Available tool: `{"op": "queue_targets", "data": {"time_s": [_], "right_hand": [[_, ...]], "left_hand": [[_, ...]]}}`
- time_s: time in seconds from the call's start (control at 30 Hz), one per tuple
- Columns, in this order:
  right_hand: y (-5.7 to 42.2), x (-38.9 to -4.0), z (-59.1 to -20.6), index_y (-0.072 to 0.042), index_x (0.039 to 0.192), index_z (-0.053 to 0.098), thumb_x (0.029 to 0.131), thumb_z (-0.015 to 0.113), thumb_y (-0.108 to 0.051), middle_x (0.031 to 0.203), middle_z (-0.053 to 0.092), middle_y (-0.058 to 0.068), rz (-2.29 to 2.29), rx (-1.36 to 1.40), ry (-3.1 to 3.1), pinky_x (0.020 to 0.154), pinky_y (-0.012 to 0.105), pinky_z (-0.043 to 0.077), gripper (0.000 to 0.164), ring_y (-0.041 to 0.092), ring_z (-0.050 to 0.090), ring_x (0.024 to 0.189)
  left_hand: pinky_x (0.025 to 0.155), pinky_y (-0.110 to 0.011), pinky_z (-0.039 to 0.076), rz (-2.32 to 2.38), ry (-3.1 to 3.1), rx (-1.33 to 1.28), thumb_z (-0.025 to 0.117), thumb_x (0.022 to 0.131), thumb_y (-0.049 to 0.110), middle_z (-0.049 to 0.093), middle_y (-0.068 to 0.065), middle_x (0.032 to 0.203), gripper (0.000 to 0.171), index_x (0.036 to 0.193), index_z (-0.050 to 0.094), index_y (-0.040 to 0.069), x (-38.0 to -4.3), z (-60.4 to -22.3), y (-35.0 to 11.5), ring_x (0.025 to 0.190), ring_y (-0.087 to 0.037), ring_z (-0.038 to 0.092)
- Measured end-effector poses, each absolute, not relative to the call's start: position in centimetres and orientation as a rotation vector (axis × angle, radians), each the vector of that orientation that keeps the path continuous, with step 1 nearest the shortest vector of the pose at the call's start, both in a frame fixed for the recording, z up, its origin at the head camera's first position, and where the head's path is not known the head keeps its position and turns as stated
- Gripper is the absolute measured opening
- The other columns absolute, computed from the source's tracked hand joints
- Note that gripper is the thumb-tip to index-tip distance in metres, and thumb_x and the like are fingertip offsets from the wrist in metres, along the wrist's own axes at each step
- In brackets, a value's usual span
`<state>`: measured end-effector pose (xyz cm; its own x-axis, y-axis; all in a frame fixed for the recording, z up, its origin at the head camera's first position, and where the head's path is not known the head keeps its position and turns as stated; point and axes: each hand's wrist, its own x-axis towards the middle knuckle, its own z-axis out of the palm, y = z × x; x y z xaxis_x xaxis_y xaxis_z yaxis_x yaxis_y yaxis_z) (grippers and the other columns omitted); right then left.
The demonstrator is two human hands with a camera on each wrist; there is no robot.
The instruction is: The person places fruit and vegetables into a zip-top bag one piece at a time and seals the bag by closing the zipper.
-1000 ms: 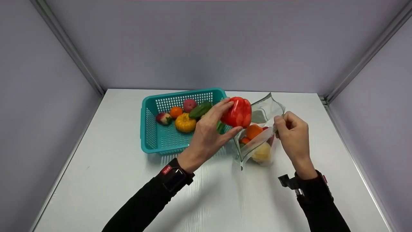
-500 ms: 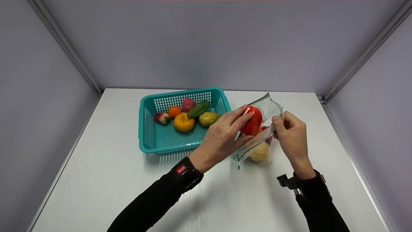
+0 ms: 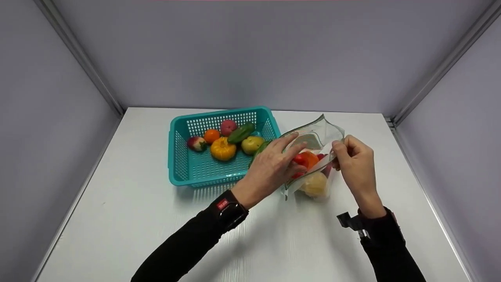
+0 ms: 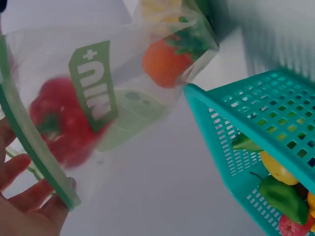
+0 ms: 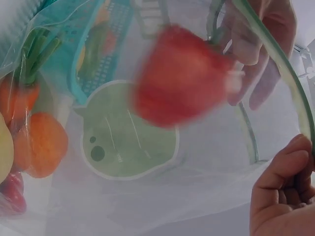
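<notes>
My right hand [image 3: 356, 168] pinches the green-edged rim of a clear zip bag [image 3: 330, 135], holding its mouth wide. Inside the bag, a red bell pepper [image 5: 182, 78] shows blurred beneath my left hand [image 3: 270, 166]. The left fingers are spread at the bag's mouth, apart from the pepper in the left wrist view. Lower in the bag are an orange fruit [image 5: 47, 145], a carrot-like orange piece with green stalks [image 5: 19, 98] and a pale yellow item [image 3: 315, 184]. The left hand covers part of the bag's near corner.
Left of the bag stands a teal basket [image 3: 195, 183], its right end close to the left hand. It holds a yellow pumpkin [image 3: 223, 149], a cucumber [image 3: 244, 132], a small orange [image 3: 211, 136] and several other pieces. Grey walls [image 3: 250, 55] enclose the white table [image 3: 129, 219].
My left hand has carried the red bell pepper rightward from above the basket's edge into the bag and let go of it. My right hand has kept its pinch on the bag's rim.
</notes>
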<state>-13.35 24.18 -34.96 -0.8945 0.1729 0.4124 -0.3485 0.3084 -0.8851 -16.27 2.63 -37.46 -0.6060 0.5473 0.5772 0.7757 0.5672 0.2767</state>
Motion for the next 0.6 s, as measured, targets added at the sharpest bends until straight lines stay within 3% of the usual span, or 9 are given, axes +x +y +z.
{"op": "queue_targets", "data": {"time_s": [0.27, 0.6], "right_hand": [[24.3, -13.4, -35.1, 0.009, 0.073, 0.05, 0.104, 0.059, -0.006, 0.061, 0.057, 0.003, 1.608, 0.162, -2.145, 0.047, 0.021, 0.046, 0.036, 0.01, 0.052, 0.049], [24.3, -13.2, -35.2, 0.009, 0.073, 0.05, 0.104, 0.059, -0.008, 0.062, 0.056, 0.004, 1.614, 0.165, -2.147, 0.047, 0.022, 0.047, 0.037, 0.011, 0.053, 0.05]], "left_hand": [[0.101, -0.031, 0.052, -1.06, -2.193, -0.972, 0.069, 0.101, 0.015, 0.068, -0.011, 0.127, 0.013, 0.11, 0.075, 0.008, -17.4, -37.5, 0.9, 0.117, -0.025, 0.064], [0.101, -0.033, 0.052, -1.132, -2.44, -0.679, 0.064, 0.105, 0.021, 0.068, -0.006, 0.119, 0.016, 0.112, 0.073, 0.01, -19.8, -38.1, -1.3, 0.112, -0.022, 0.064]]}}
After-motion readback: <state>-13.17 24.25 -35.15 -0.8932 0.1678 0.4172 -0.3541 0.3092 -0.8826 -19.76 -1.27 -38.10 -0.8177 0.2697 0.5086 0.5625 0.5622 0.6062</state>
